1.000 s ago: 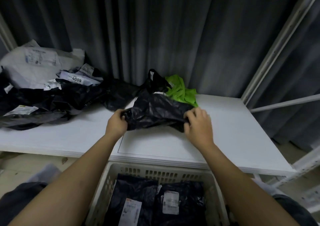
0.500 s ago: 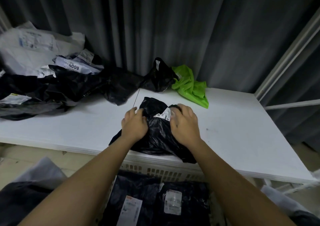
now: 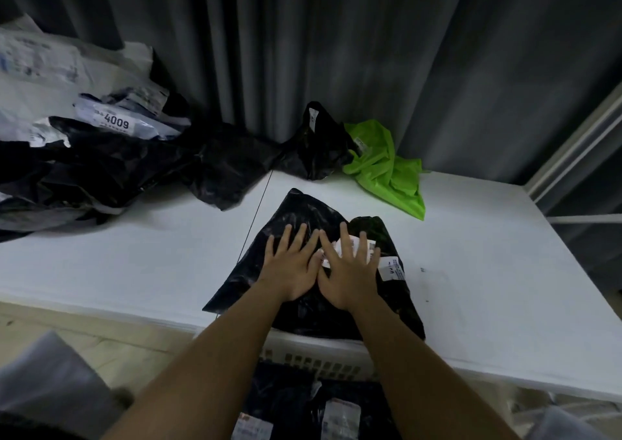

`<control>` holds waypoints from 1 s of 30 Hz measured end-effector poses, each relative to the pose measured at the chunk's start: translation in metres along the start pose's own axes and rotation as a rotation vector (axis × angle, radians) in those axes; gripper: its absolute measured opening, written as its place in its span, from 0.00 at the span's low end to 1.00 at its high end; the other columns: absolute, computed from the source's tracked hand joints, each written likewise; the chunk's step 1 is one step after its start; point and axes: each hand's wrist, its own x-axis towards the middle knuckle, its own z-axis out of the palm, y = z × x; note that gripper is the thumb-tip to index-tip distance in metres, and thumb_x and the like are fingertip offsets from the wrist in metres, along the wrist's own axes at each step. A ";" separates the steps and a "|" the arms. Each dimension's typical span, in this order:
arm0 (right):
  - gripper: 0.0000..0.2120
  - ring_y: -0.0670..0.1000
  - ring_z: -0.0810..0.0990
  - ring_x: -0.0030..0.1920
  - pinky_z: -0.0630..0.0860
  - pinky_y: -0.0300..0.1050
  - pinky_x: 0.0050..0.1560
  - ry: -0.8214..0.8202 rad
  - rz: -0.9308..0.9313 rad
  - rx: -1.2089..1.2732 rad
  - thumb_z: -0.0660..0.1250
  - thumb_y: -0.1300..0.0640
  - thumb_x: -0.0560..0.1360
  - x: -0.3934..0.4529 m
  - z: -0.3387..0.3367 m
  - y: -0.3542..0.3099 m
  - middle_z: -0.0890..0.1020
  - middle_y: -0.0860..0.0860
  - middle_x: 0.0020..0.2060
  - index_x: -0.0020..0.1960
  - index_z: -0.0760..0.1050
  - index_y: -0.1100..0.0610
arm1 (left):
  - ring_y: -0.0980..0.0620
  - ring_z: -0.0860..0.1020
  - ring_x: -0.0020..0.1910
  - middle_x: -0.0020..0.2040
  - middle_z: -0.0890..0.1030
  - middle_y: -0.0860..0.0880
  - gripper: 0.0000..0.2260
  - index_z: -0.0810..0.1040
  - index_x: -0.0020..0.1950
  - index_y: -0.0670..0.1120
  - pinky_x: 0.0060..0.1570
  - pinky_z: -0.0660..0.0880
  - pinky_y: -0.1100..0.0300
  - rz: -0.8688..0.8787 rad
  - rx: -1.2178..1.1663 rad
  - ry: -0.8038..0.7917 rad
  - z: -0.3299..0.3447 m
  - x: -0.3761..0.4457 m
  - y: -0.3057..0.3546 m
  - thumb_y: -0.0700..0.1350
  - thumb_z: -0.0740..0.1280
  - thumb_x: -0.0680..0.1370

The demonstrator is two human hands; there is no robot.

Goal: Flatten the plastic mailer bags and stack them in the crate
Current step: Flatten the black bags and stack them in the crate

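Half a second ago both hands bunched the black mailer (image 3: 303, 210); now the left hand (image 3: 292, 264) and right hand (image 3: 350, 271) lie spread flat on it at the surface's (image 3: 488, 271) near edge, above the crate (image 3: 323, 365). Black mailers (image 3: 101, 167) are heaped far left; a green bag (image 3: 387, 167) lies behind.

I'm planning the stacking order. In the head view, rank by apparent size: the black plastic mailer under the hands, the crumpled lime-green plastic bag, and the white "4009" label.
1. Black plastic mailer under both hands: largest, though also nearest the camera.
2. Crumpled lime-green plastic bag: clearly smaller.
3. White "4009" label: smallest by far.
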 end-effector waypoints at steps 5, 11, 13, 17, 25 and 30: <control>0.40 0.63 0.35 0.75 0.34 0.67 0.70 -0.016 0.001 -0.031 0.30 0.34 0.64 0.002 0.007 0.006 0.36 0.51 0.77 0.76 0.39 0.38 | 0.50 0.31 0.75 0.77 0.35 0.53 0.25 0.39 0.77 0.60 0.70 0.30 0.43 -0.042 0.024 -0.031 0.011 0.002 -0.001 0.61 0.42 0.82; 0.30 0.63 0.32 0.75 0.33 0.67 0.71 -0.060 0.017 -0.027 0.42 0.35 0.76 0.004 0.010 0.009 0.33 0.51 0.76 0.76 0.38 0.37 | 0.49 0.31 0.75 0.77 0.34 0.53 0.25 0.38 0.77 0.61 0.69 0.30 0.41 -0.064 0.033 -0.044 0.017 0.005 -0.002 0.62 0.41 0.81; 0.30 0.62 0.32 0.75 0.34 0.67 0.71 -0.067 0.023 -0.017 0.46 0.36 0.78 0.004 0.011 0.010 0.33 0.51 0.76 0.76 0.38 0.37 | 0.49 0.30 0.74 0.77 0.33 0.53 0.25 0.38 0.76 0.61 0.69 0.30 0.41 -0.070 0.034 -0.052 0.018 0.005 -0.001 0.62 0.41 0.81; 0.30 0.62 0.32 0.75 0.34 0.67 0.71 -0.092 0.035 -0.017 0.48 0.38 0.79 0.005 0.014 0.010 0.33 0.50 0.76 0.76 0.37 0.37 | 0.49 0.31 0.75 0.77 0.33 0.53 0.25 0.37 0.76 0.61 0.69 0.30 0.40 -0.078 0.055 -0.053 0.020 0.007 -0.001 0.62 0.40 0.81; 0.30 0.63 0.31 0.74 0.33 0.69 0.70 -0.113 0.042 -0.031 0.41 0.35 0.76 0.006 0.016 0.010 0.32 0.50 0.76 0.75 0.34 0.36 | 0.49 0.31 0.75 0.77 0.34 0.53 0.25 0.37 0.76 0.62 0.68 0.30 0.39 -0.092 0.083 -0.050 0.023 0.008 -0.002 0.62 0.40 0.81; 0.29 0.63 0.30 0.74 0.33 0.68 0.70 -0.125 0.039 -0.022 0.46 0.37 0.79 0.005 0.015 0.010 0.32 0.50 0.76 0.75 0.35 0.37 | 0.49 0.31 0.75 0.77 0.34 0.54 0.25 0.37 0.76 0.62 0.67 0.29 0.37 -0.105 0.091 -0.071 0.023 0.010 -0.002 0.63 0.40 0.80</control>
